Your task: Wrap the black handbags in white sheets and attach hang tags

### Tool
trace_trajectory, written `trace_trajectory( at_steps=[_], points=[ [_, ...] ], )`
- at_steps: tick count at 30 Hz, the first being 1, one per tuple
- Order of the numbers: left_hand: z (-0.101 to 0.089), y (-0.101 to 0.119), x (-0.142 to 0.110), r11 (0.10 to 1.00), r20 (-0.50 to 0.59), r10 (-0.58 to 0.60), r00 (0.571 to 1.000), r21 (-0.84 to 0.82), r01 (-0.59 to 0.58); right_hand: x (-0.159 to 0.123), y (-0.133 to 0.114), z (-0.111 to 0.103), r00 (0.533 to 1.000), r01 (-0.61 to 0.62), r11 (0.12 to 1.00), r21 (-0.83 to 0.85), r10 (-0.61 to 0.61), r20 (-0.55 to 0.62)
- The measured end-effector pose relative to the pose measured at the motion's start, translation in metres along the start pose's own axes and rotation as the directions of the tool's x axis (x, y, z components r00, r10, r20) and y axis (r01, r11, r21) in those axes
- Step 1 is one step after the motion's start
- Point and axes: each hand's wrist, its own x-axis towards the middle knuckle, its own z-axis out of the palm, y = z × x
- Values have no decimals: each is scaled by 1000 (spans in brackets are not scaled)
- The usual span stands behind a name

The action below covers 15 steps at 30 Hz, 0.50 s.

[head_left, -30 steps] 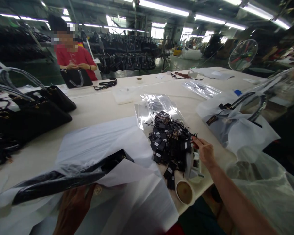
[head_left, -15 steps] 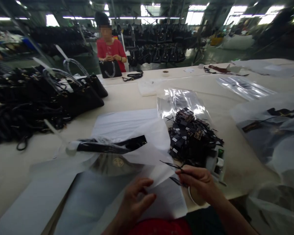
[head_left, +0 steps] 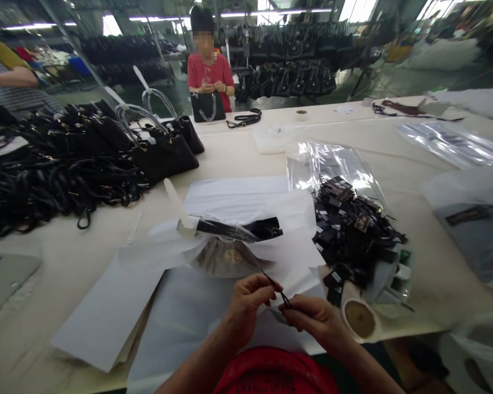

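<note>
A: How is the counter (head_left: 238, 158) covered?
B: Its pale top is overlaid in the middle and at the near left by white paper (head_left: 107, 312). At the left, black bags (head_left: 61, 164) are heaped. At the right, a pile of black tags (head_left: 351, 235) is spread against clear plastic sleeves (head_left: 339, 156).
A: And the room?
B: More bags are hung on a rack (head_left: 291, 65) at the back, bright windows (head_left: 358, 10) are seen above, and a person in red (head_left: 210, 74) is seen at the far side.
A: What is held?
B: A thin black cord (head_left: 286, 301) is gripped between the closed fingers of both the left hand (head_left: 246, 303) and the right hand (head_left: 314, 317), just above the paper.
A: Which way is it turned?
B: It is slanted, its free tip pointed away and to the left, towards the grey bag (head_left: 216, 260). A small flat piece (head_left: 278, 316) is seen below it, too blurred to be read.
A: And that bag?
B: It is wrapped in paper at the middle of the counter. Its black handles (head_left: 238, 229) are laid lengthwise from left to right, and 1 round gold emblem (head_left: 233, 256) is shown on the near face.
</note>
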Motion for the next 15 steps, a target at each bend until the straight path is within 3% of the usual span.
trace_trajectory(
  at_steps=[11,15],
  points=[
    [-42,10,0,985,-37,-66,997,-159,59,24,8,47,999,-41,998,-48,43,28],
    [-56,9,0,999,-119,-20,993,-52,14,39,5,64,1000,2,1000,-10,-2,24]
  ],
)
